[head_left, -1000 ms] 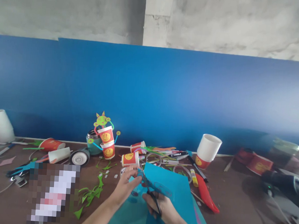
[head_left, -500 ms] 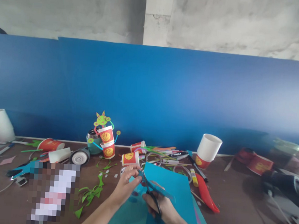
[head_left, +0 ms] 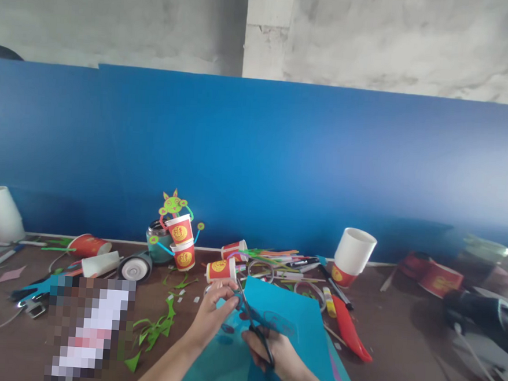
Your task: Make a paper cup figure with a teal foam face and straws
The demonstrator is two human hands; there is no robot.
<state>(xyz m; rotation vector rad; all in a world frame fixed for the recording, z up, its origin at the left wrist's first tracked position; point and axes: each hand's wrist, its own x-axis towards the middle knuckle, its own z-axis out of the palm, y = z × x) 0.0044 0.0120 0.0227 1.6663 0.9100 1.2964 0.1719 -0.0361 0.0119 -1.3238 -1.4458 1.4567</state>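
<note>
Fingers and thumb of my left hand (head_left: pixel 216 312) pinch a small blue paper piece (head_left: pixel 238 299) above the sheets. My right hand (head_left: pixel 271 349) is wrapped round the black handles of the scissors (head_left: pixel 246 306), whose blades point up and left beside that piece. A blue sheet with drawn outlines (head_left: pixel 282 325) lies under and right of the blades. Larger blue sheets (head_left: pixel 306 313) spread beneath both hands. Just beyond my left hand, a red and white paper cup (head_left: pixel 221 270) lies on its side.
Stacked cups with a green paper figure (head_left: pixel 181 230) stand by a teal flask (head_left: pixel 160 243). Green scraps (head_left: pixel 157 329) lie left. Markers, a glue stick (head_left: pixel 329 302), a red packet (head_left: pixel 351 331) and white cups (head_left: pixel 355 250) sit right. A dark device (head_left: pixel 488 323) is far right.
The blue paper by the scissors has shifted, and its drawn outlines now show more clearly. Both hands have stayed nearly in place.
</note>
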